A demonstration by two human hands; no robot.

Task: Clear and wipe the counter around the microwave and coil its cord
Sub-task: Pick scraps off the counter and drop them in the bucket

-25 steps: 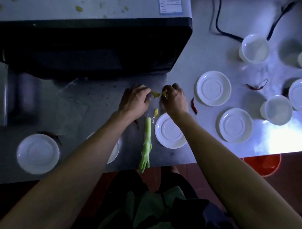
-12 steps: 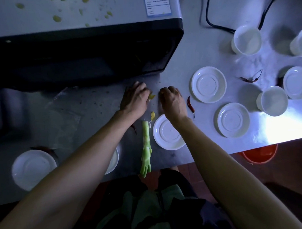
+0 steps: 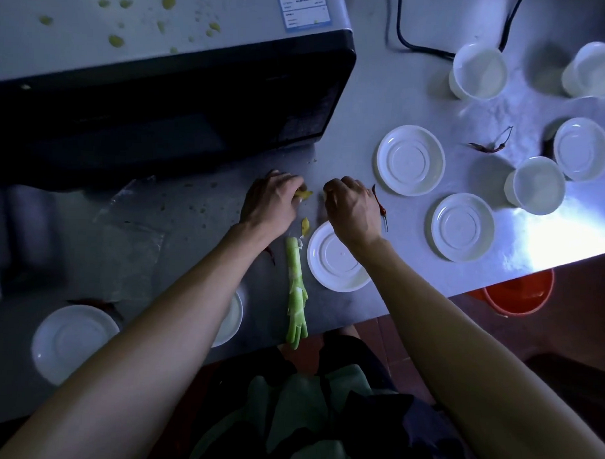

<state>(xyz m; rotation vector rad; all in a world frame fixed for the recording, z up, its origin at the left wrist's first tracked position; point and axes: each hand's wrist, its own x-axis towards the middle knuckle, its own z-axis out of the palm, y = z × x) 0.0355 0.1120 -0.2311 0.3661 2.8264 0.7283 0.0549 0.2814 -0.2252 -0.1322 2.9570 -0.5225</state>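
Left hand [image 3: 273, 202] with fingers curled, pinching a yellow scrap [image 3: 304, 194] on the counter [image 3: 360, 104], right hand [image 3: 351, 208] beside it, curled knuckles-up, grasp impossible to tell, green stalk [image 3: 295, 291] and white saucer [image 3: 331, 261] just below, microwave [image 3: 161, 114] behind, black cord [image 3: 420, 49] beyond its right side

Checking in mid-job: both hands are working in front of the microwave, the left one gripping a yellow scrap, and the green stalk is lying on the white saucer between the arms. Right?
Not quite. In the head view the green stalk lies on the bare counter beside the white saucer, not on it. The rest holds: the left hand grips a yellow scrap and the right hand works alongside, in front of the microwave.
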